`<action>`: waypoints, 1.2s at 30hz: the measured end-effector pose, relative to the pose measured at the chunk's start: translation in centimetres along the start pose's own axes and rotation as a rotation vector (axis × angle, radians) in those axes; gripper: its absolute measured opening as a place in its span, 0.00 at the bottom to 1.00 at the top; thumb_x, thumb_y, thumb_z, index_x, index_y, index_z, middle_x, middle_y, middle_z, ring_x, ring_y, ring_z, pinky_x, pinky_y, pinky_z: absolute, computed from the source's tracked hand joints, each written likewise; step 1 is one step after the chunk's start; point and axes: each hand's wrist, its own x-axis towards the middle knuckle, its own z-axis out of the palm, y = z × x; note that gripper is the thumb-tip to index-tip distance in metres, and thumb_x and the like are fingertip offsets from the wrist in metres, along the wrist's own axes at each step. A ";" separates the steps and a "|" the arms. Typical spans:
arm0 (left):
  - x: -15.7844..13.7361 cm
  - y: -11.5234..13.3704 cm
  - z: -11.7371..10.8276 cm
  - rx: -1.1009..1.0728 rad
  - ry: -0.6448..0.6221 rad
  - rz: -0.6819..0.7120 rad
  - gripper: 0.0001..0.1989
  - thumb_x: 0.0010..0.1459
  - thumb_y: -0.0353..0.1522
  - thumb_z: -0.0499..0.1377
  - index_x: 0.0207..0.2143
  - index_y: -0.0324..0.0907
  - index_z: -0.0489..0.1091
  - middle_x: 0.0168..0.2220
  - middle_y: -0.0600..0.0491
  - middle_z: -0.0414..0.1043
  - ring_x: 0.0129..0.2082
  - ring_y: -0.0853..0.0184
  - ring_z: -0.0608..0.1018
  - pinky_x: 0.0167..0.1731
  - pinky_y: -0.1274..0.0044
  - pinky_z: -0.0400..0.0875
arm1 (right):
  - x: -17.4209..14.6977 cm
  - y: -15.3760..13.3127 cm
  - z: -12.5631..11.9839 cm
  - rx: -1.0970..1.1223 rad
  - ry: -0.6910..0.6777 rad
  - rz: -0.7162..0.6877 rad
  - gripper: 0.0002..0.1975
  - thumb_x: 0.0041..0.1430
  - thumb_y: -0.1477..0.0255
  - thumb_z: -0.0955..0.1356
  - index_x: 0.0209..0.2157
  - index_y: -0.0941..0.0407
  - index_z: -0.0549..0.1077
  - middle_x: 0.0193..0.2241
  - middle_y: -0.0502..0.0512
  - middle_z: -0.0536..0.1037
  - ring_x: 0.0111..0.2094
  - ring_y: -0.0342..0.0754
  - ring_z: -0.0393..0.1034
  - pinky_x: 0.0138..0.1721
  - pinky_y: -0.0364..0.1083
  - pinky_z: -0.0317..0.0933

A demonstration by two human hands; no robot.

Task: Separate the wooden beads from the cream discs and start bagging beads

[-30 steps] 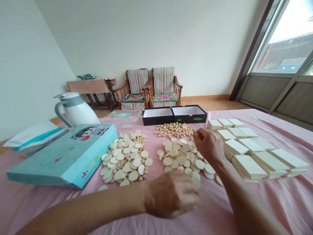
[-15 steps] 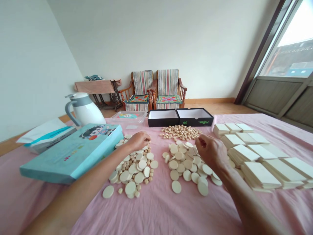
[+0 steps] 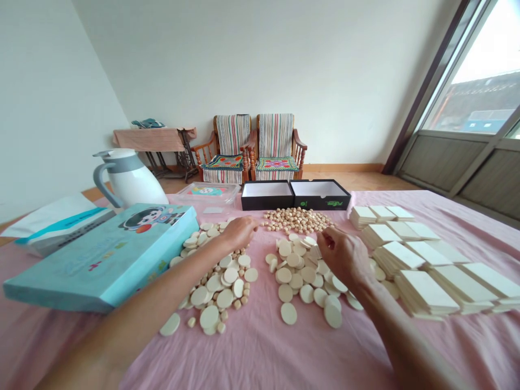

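Note:
My left hand is closed, fingertips pinched together, above the far right edge of a mixed pile of pale wooden discs and small wooden pieces. Its fingertips point toward a separate heap of small wooden pieces, close to that heap's left end. Whatever it pinches is too small or hidden to tell. My right hand is also closed, its fingers curled, over the right side of a pile consisting of pale round discs. What lies within its fingers, if anything, cannot be made out.
Stacks of pale rectangular cards stand in rows at the right. Two black box halves and a clear plastic container lie at the back. A light-blue box, a white-grey jug and a packet occupy the left. Pink cloth covers the surface.
My left hand has moved right, from above the mixed pile toward the heap of small wooden pieces. My right hand stays closed over the discs. The view has shifted slightly.

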 end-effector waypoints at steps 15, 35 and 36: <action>1.1 -0.1 -1.2 -0.199 0.000 -0.046 0.08 0.46 0.24 0.57 0.28 0.40 0.76 0.28 0.54 0.77 0.29 0.69 0.76 0.31 0.81 0.67 | -0.1 -0.1 0.1 0.031 -0.030 -0.035 0.15 0.58 0.67 0.60 0.19 0.56 0.61 0.17 0.48 0.66 0.19 0.40 0.50 0.24 0.42 0.39; 4.8 2.0 0.6 -0.160 0.103 -0.118 0.11 0.48 0.25 0.56 0.34 0.39 0.76 0.32 0.52 0.78 0.32 0.68 0.77 0.33 0.81 0.69 | -0.4 -0.4 0.3 0.036 -0.042 -0.068 0.15 0.58 0.67 0.60 0.19 0.57 0.63 0.17 0.49 0.67 0.18 0.39 0.51 0.23 0.42 0.40; 5.2 1.8 0.6 -0.165 0.126 -0.133 0.13 0.50 0.26 0.55 0.37 0.39 0.75 0.35 0.51 0.78 0.33 0.68 0.78 0.34 0.81 0.69 | -0.4 -0.4 0.2 0.037 -0.040 -0.062 0.15 0.58 0.67 0.60 0.19 0.57 0.63 0.17 0.49 0.67 0.18 0.39 0.51 0.23 0.42 0.40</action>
